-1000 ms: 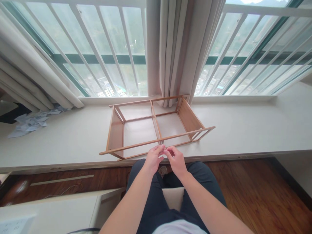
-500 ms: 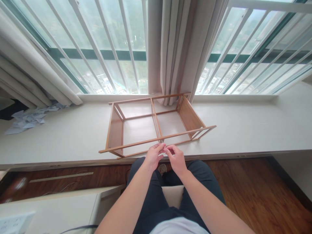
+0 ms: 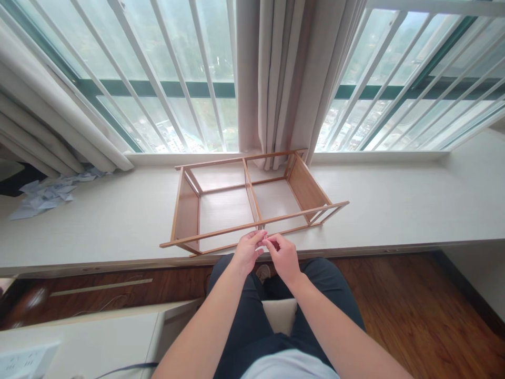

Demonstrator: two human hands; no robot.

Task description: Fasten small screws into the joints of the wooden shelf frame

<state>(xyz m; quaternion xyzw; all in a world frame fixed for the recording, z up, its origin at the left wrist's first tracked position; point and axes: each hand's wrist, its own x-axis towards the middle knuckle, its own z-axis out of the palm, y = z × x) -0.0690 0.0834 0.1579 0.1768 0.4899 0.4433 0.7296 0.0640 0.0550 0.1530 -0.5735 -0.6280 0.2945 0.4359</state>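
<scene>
A brown wooden shelf frame (image 3: 213, 234) lies on its side on the white window ledge (image 3: 379, 205). It has solid panels at both ends and a divider across the middle. My left hand (image 3: 248, 251) is closed in a pinch at the near rail, just below the divider's end. Beside it my right hand (image 3: 283, 255) is pinched too, its fingertips meeting those of the left. Whatever small thing sits between the fingertips is too tiny to make out.
Crumpled white paper pieces (image 3: 43, 195) lie at the ledge's left end. Beige curtains (image 3: 272, 79) hang behind the frame, against barred windows. A white cabinet (image 3: 110, 337) with a socket strip (image 3: 27, 360) stands at the lower left. My legs (image 3: 331, 289) are under the ledge's front edge.
My hands stay at the same spot on the near rail, with only a tiny shift of the fingertips. The shelf frame has not visibly moved.
</scene>
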